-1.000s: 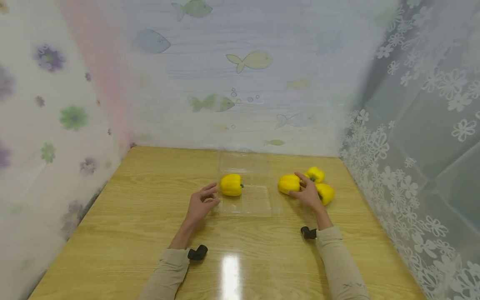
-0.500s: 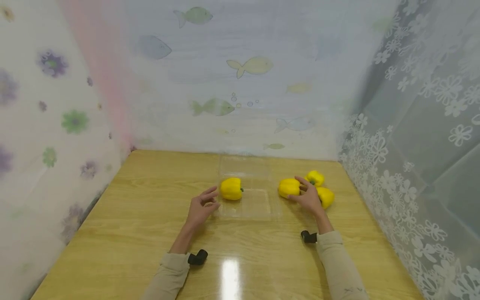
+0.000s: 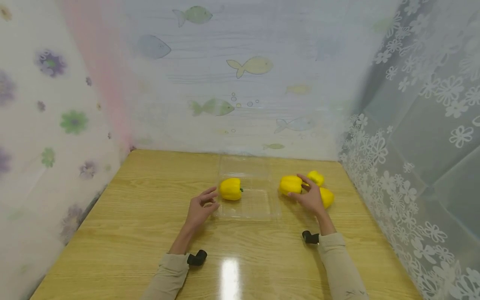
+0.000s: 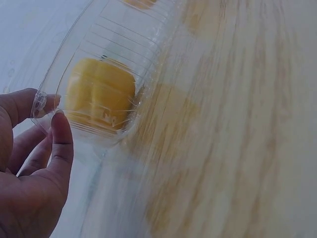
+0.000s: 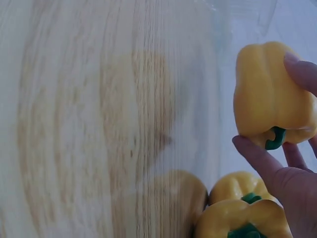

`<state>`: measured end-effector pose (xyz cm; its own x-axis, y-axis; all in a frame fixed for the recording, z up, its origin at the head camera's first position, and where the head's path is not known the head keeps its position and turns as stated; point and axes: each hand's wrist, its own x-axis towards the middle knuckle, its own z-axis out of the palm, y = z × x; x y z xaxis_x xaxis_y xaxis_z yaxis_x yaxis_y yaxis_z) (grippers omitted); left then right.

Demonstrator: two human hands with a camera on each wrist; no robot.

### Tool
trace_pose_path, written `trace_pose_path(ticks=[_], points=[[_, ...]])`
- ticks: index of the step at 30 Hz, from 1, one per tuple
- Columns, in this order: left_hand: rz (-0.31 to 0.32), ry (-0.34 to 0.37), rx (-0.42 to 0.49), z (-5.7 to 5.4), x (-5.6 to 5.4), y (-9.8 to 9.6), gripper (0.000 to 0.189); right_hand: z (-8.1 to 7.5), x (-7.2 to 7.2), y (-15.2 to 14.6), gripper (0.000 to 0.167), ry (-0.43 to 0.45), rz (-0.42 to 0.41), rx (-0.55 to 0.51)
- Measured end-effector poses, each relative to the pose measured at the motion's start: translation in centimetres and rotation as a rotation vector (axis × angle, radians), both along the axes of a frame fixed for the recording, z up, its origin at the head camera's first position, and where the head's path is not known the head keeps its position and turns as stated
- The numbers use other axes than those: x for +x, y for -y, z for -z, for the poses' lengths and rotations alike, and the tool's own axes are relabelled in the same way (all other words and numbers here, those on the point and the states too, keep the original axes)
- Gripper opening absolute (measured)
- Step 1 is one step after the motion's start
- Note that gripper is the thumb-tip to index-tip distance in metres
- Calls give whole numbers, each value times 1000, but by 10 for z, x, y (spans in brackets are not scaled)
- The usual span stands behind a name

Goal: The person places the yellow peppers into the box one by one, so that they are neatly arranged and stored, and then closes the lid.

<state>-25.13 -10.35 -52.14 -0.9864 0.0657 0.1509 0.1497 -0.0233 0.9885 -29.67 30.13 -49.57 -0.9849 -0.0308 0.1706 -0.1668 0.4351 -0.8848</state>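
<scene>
A clear plastic clamshell box (image 3: 258,204) lies with its lid folded back, and one yellow bell pepper (image 3: 230,189) sits on its left side, stem pointing right. My left hand (image 3: 200,208) is at the box's left edge; in the left wrist view its thumb and a finger pinch the clear rim (image 4: 40,101). To the right of the box, my right hand (image 3: 312,198) grips another yellow bell pepper (image 3: 290,185) between thumb and fingers, its green stem (image 5: 275,138) toward the palm. The right wrist view shows this pepper held above two others.
Two more yellow bell peppers, a rear one (image 3: 316,178) and a nearer one (image 3: 327,197), rest together behind and beside my right hand. Fish-patterned sheeting (image 3: 249,66) rises along the back edge of the wooden table (image 3: 150,233), with flowered curtains on both sides.
My right hand and its pepper have shifted slightly right and up in the last half second. My left hand stays at the box edge.
</scene>
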Motion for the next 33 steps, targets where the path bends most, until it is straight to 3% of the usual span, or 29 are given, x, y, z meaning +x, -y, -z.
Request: trace_pose_path(ticks=[15, 33], points=[[-12, -9, -5, 1, 0, -1, 36, -13, 6, 5, 78, -96, -56, -146], [3, -2, -4, 1, 1, 1, 38, -13, 11, 23, 74, -168, -171, -237]])
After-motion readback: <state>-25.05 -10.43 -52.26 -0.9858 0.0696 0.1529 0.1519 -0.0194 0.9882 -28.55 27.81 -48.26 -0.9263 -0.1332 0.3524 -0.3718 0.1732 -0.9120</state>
